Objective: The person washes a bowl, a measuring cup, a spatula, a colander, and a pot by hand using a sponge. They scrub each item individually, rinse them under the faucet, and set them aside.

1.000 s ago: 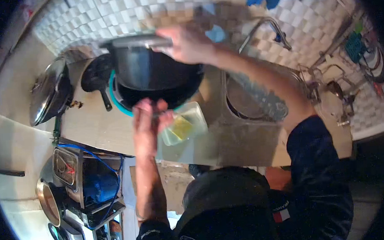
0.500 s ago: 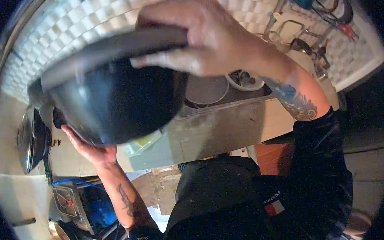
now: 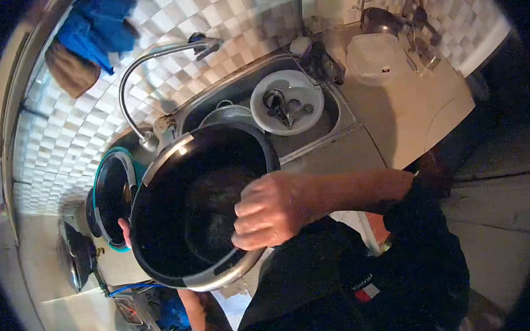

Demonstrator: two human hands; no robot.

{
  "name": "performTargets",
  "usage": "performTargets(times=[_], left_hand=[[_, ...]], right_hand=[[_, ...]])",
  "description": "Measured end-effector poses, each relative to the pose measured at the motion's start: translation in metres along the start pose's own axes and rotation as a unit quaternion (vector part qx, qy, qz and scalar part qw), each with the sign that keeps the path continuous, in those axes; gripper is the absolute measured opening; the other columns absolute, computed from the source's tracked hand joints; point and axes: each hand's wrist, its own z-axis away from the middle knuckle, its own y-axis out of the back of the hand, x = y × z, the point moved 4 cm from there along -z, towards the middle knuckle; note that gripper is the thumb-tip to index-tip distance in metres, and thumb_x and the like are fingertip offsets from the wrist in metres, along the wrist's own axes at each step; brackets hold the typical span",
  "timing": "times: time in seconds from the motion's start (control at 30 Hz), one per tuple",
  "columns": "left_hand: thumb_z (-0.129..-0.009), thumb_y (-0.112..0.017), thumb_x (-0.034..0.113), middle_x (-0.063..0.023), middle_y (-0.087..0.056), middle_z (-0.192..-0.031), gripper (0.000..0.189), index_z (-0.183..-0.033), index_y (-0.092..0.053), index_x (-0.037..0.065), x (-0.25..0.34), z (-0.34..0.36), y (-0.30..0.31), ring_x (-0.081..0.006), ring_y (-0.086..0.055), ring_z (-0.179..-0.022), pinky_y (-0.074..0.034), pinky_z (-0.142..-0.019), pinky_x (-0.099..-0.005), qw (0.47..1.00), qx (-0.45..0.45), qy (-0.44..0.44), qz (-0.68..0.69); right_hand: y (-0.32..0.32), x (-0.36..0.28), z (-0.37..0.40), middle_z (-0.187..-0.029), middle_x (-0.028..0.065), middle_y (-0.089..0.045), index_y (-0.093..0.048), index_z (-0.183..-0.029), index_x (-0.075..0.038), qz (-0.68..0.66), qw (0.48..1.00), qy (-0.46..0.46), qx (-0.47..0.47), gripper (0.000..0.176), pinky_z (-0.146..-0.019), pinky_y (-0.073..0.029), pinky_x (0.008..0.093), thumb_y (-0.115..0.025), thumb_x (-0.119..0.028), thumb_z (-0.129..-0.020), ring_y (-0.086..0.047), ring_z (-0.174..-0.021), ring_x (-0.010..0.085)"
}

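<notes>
Peeking out from behind the left edge of the black pot [image 3: 190,231] with the left hand [image 3: 123,226], mostly hidden by the pot's wall; cannot tell how its fingers lie. Holding the pot up and tilted, mouth toward the camera, in front of the chest and just beside the teal-rimmed cooker [image 3: 105,175] at left. Clamping the near rim with the right hand [image 3: 271,210], with fingers pressed close together and curled over the edge into the pot, thumb out of sight, forearm coming in level from the right. Overlapping the front edge of the sink [image 3: 333,114] with the pot's top rim, below the curved tap [image 3: 149,57]. Crowded in the basin by a white bowl [image 3: 287,103] of utensils. Leaving, further right, bare worktop [image 3: 407,114] up to a plastic tub [image 3: 372,53].
</notes>
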Motion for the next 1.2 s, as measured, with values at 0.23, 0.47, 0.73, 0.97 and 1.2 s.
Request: performTargets(times=[0.23,0.47,0.73,0.97,1.2], left_hand=[[-0.092,-0.048,0.031,-0.0058,-0.062,-0.104,0.024,-0.105,-0.057,0.013,0.043,0.018,-0.015,-0.022,-0.058,-0.099,-0.047,-0.091,-0.0377,0.965,-0.042,-0.186,-0.181],[-0.09,-0.049,0.029,-0.005,-0.061,-0.099,0.02,-0.099,-0.056,0.013,0.116,0.024,-0.008,-0.0207,-0.058,-0.095,-0.047,-0.089,-0.0362,0.879,-0.058,-0.389,-0.27],[-0.083,-0.048,0.026,-0.0041,-0.05,-0.083,0.017,-0.09,-0.048,0.011,0.195,0.042,0.005,-0.0198,-0.05,-0.084,-0.044,-0.086,-0.0399,0.819,0.062,-0.485,-0.301],[-0.088,-0.048,0.021,-0.0036,-0.051,-0.079,0.012,-0.089,-0.051,0.01,0.21,0.029,0.039,-0.0198,-0.05,-0.08,-0.044,-0.082,-0.041,0.798,-0.044,-0.536,-0.273],[-0.088,-0.048,0.038,-0.0043,-0.049,-0.079,0.029,-0.089,-0.051,0.009,0.189,0.018,0.03,-0.0227,-0.048,-0.079,-0.042,-0.078,-0.0431,0.823,-0.049,-0.512,-0.242]], right_hand=[[0.045,0.027,0.051,-0.071,-0.0013,-0.053,-0.063,-0.088,-0.012,-0.03,0.984,-0.022,0.174,0.053,-0.053,-0.047,0.0315,-0.073,-0.058,-0.063,-0.053,-0.061,0.0168],[0.02,0.117,0.155,-0.092,0.0116,-0.065,-0.067,-0.102,-0.004,-0.142,0.879,-0.394,0.226,0.07,-0.076,-0.05,0.0371,-0.049,-0.07,-0.087,-0.063,-0.086,0.029],[-0.081,0.173,0.407,-0.107,0.0285,-0.065,-0.061,-0.103,0.009,0.126,0.59,-0.791,-0.102,0.045,-0.093,-0.048,0.0508,-0.067,-0.031,-0.083,-0.062,-0.107,0.043],[-0.147,0.174,0.462,-0.104,0.0216,-0.066,-0.064,-0.101,0.0,0.252,0.653,-0.665,-0.26,0.037,-0.082,-0.051,0.0481,-0.073,-0.016,-0.069,-0.064,-0.099,0.0394],[-0.152,0.154,0.381,-0.107,0.0231,-0.063,-0.055,-0.117,0.002,0.162,0.611,-0.77,0.082,0.044,-0.088,-0.046,0.0532,-0.064,-0.02,-0.08,-0.061,-0.102,0.0394]])
